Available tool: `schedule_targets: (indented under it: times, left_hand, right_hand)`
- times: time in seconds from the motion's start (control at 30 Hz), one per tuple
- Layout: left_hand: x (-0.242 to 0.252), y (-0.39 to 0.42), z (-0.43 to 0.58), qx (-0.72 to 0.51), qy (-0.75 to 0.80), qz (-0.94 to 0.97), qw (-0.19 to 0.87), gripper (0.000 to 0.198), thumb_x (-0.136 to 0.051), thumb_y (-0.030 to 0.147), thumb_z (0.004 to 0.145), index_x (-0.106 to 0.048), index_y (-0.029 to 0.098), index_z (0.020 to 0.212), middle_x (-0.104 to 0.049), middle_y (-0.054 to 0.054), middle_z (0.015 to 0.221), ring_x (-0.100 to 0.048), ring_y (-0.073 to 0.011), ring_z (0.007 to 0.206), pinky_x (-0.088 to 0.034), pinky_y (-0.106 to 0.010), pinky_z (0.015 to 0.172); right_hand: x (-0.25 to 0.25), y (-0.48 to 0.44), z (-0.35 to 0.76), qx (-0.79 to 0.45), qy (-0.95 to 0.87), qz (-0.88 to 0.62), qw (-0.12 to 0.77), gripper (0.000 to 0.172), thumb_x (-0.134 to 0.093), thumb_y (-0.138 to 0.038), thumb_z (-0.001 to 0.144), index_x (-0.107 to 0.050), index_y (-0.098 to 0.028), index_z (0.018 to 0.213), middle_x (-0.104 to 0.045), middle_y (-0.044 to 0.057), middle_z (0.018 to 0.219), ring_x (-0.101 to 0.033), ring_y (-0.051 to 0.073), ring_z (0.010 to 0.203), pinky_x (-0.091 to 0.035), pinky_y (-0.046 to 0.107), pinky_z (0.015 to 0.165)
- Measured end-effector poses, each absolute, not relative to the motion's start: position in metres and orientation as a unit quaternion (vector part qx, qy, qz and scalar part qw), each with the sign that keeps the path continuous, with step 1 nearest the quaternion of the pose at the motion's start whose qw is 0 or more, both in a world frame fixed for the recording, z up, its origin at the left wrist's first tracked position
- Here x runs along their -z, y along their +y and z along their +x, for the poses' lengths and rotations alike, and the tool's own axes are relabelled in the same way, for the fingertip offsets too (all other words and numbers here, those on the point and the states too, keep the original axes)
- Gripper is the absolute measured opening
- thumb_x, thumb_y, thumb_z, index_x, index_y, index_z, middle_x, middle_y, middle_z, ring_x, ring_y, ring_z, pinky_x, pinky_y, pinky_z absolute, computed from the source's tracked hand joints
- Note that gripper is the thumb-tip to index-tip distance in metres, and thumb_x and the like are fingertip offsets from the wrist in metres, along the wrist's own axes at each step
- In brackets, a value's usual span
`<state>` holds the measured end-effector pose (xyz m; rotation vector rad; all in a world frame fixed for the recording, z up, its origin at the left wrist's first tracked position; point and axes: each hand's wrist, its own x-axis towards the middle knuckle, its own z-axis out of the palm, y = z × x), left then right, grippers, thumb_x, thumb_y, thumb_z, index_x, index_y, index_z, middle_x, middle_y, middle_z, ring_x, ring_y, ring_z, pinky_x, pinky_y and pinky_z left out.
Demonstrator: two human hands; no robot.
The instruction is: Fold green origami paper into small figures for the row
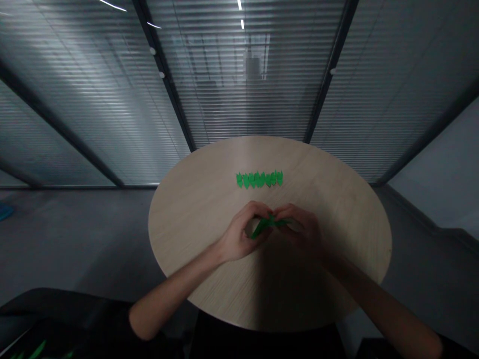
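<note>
Both hands meet over the middle of the round table (187, 219). My left hand (247, 229) pinches one side of a thin green folded piece that looks like paper (264, 226), with thumb and fingers curled round it. From the other side my right hand (299, 227) grips the same piece near its centre, its fingertips close to the left ones. Parts of the piece are hidden behind the fingers, so its full shape is unclear. Beyond the hands, a row of several small green pointed pieces (259, 179) lies side by side on the tabletop.
Glass partitions with horizontal blinds (239, 109) stand right behind the table's far edge. At the lower left is a dark chair-like shape (75, 304), with more green bits (37, 350) near it. A blue object (5, 212) is on the floor at far left.
</note>
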<state>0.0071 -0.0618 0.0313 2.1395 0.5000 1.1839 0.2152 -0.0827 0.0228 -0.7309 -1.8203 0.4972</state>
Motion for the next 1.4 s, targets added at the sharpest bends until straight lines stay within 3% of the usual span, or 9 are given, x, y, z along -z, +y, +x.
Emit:
schedule_targets:
  times: [0.2,0.4,0.6,0.93,1.2,1.4]
  left_hand:
    - [-0.0269,-0.0642,0.0056,-0.415,0.226,0.825,0.311,0.024,-0.063,0.012,0.085,-0.056,0.019,0.107,-0.061,-0.007,0.098,-0.058,-0.0177,0.087,-0.048,-0.033,0.076]
    - [-0.0280,-0.0687,0.0105,-0.417,0.218,0.797,0.379,0.015,-0.059,0.016,0.092,-0.053,0.019,0.105,-0.062,-0.008,0.104,-0.059,-0.0172,0.091,-0.048,-0.033,0.080]
    - [-0.0301,-0.0703,0.0123,-0.437,0.280,0.762,0.386,0.007,-0.060,0.021,0.093,-0.054,0.018,0.095,-0.058,-0.003,0.088,-0.054,-0.0140,0.077,-0.044,-0.029,0.067]
    - [-0.0294,-0.0645,0.0116,-0.478,0.238,0.736,0.415,0.013,-0.070,0.022,0.089,-0.060,0.019,0.095,-0.063,-0.005,0.095,-0.061,-0.0155,0.086,-0.050,-0.031,0.075]
    - [-0.0309,-0.0637,0.0122,-0.502,0.253,0.698,0.445,0.013,-0.075,0.023,0.086,-0.063,0.018,0.088,-0.068,-0.006,0.093,-0.066,-0.0163,0.084,-0.054,-0.029,0.073]
    - [-0.0313,-0.0622,0.0108,-0.497,0.266,0.703,0.433,0.011,-0.074,0.023,0.086,-0.065,0.018,0.089,-0.069,-0.005,0.091,-0.065,-0.0155,0.081,-0.052,-0.029,0.069]
  right_hand:
    - [-0.0231,-0.0857,0.2152,-0.162,-0.782,-0.306,0.518,0.015,-0.063,-0.009,0.091,-0.067,-0.023,0.097,-0.062,0.002,0.088,-0.062,0.016,0.081,-0.050,0.029,0.071]
    - [-0.0210,-0.0879,0.2133,-0.154,-0.778,-0.304,0.528,0.014,-0.063,-0.012,0.093,-0.067,-0.024,0.099,-0.063,0.001,0.086,-0.062,0.016,0.079,-0.051,0.029,0.069]
    - [-0.0223,-0.0874,0.2109,-0.152,-0.773,-0.311,0.531,0.016,-0.065,-0.011,0.092,-0.066,-0.023,0.102,-0.066,0.003,0.090,-0.064,0.016,0.081,-0.052,0.029,0.072]
    - [-0.0254,-0.0861,0.2110,-0.174,-0.750,-0.322,0.551,0.012,-0.064,-0.014,0.093,-0.070,-0.024,0.094,-0.068,0.002,0.087,-0.066,0.016,0.079,-0.053,0.029,0.070]
    - [-0.0246,-0.0864,0.2097,-0.268,-0.702,-0.356,0.556,0.003,-0.072,-0.021,0.087,-0.070,-0.023,0.087,-0.070,0.003,0.086,-0.068,0.015,0.077,-0.056,0.026,0.067]
    - [-0.0266,-0.0868,0.2081,-0.295,-0.685,-0.372,0.552,0.007,-0.073,-0.024,0.087,-0.070,-0.021,0.082,-0.067,0.001,0.080,-0.065,0.013,0.072,-0.054,0.023,0.064]
